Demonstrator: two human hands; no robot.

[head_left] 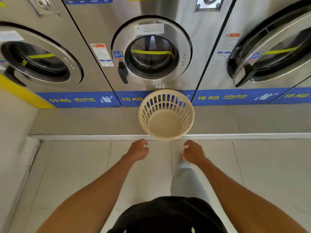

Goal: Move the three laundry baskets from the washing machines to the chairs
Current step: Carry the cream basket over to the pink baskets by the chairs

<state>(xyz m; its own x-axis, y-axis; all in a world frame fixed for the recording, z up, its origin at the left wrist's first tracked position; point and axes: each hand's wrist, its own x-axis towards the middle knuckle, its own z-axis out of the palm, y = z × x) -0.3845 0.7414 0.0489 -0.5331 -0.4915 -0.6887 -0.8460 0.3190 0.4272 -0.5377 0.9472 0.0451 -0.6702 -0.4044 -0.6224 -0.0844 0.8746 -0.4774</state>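
A round cream laundry basket (165,115) with slotted walls stands empty on the raised grey step in front of the middle washing machine (152,49). My left hand (138,151) and my right hand (193,153) reach out side by side just short of its near rim, a little apart from it. Both hands hold nothing, with the fingers curled and spread. No other basket and no chairs are in view.
Three steel front-loading washers line the wall, with a blue strip (235,97) along their base. The right washer's door (269,52) stands ajar. A white step edge (84,137) separates the raised ledge from the tiled floor. A wall (13,125) closes the left side.
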